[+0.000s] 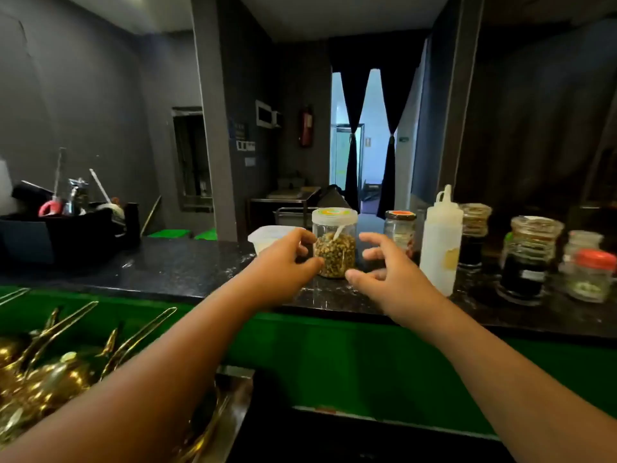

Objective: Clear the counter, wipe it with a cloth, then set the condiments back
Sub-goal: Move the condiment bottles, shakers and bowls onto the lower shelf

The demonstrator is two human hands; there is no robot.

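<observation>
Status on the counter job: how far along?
Done: nothing confirmable; no cloth in view, wiping unclear. In hand: left hand curls round the seed jar, right hand open beside it. Left, likely: squeeze bottle and other jars crowd the counter.

Both bare forearms reach forward and converge towards the middle. The left arm comes in from the lower left, the right arm from the lower right. The left hand is seen from the back, wrist straight, its fingers curled and the thumb pointing forward. Their tips meet the left side of a jar, though a grip cannot be made out. The right hand is held just right of it, not touching, palm turned inward, with its fingers spread and loosely bent and the thumb stretched towards the left hand.
</observation>
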